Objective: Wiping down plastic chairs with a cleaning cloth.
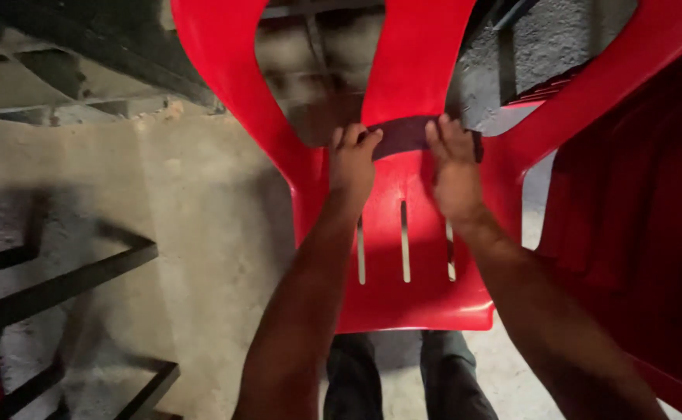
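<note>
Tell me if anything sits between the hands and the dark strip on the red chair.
Nothing visible does. The left hand and right hand both already press on the dark strip, one at each end, where it lies across the red plastic chair at the base of the backrest.

There is a single view, from a camera worn on the person's head, facing steeply down and slightly forward. It sits close: both forearms run up from the bottom edge to the centre of the frame, and the red plastic chair (403, 257) fills the middle and right (its edges are cropped). Concrete floor (193, 233) occupies the left.
</note>
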